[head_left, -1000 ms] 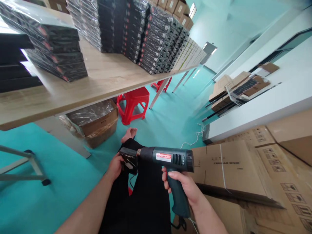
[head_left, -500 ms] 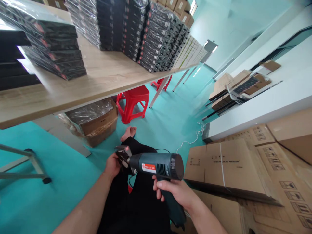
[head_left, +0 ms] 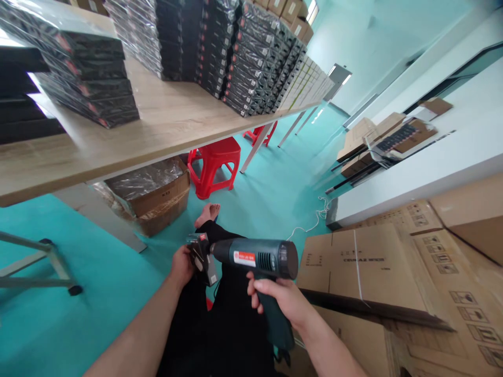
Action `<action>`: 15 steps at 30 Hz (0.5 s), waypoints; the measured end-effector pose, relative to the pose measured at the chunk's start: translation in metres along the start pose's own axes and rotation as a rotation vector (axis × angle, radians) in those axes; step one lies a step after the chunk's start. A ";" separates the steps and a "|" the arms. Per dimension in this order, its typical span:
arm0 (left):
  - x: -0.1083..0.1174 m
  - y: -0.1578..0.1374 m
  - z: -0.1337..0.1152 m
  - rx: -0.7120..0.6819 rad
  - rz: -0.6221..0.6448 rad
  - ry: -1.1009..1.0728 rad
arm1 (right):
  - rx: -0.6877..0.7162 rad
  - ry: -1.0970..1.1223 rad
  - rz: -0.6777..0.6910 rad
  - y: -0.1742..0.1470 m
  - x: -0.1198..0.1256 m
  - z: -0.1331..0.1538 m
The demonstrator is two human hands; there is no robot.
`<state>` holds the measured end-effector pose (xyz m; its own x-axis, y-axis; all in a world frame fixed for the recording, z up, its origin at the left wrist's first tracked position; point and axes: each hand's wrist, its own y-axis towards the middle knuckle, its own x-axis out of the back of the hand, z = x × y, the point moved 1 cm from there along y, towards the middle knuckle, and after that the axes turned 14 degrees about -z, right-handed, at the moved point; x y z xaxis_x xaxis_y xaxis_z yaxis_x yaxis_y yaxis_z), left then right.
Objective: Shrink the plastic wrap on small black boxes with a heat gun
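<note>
My right hand (head_left: 271, 296) is closed around the handle of a dark green heat gun (head_left: 251, 257) with a red-and-white label on its barrel. The gun's nozzle points left, at a small dark box (head_left: 205, 264) with a red mark on its upper end. Whether nozzle and box touch, I cannot tell. My left hand (head_left: 183, 267) grips that box by its left side, above my legs; the fingers behind the box are partly hidden.
A wooden-topped table (head_left: 165, 112) bears stacks of film-wrapped black boxes (head_left: 251, 63). Below it are an open carton (head_left: 161, 199) and a red stool (head_left: 216, 162). Large cartons (head_left: 353, 262) stand close on my right. A white cable (head_left: 314, 222) lies on the floor.
The heat gun has shifted slightly up and right. The small box has turned a little in my left hand, showing more of its lower right end. Both grips stay closed.
</note>
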<state>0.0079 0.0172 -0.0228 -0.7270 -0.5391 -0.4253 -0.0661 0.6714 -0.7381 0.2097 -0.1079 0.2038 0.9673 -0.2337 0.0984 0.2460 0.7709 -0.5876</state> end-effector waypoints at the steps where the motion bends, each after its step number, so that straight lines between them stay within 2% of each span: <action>1: 0.000 0.000 0.001 0.015 0.009 -0.010 | 0.028 0.038 0.008 0.005 -0.007 0.007; 4: 0.000 0.000 0.000 0.068 0.028 -0.075 | 0.072 0.041 0.078 0.015 -0.021 0.022; 7: 0.000 0.000 -0.002 0.059 0.036 -0.105 | 0.064 -0.076 0.156 0.012 -0.021 0.023; 11: 0.002 0.002 -0.005 -0.015 -0.001 -0.073 | 0.014 -0.249 0.216 -0.005 -0.002 0.003; 15: 0.002 0.005 -0.005 -0.086 -0.051 -0.028 | -0.062 -0.239 0.109 -0.022 0.018 -0.018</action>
<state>0.0024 0.0220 -0.0242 -0.7017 -0.5870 -0.4038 -0.1618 0.6832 -0.7121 0.2208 -0.1392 0.2042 0.9767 0.0007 0.2145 0.1427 0.7446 -0.6521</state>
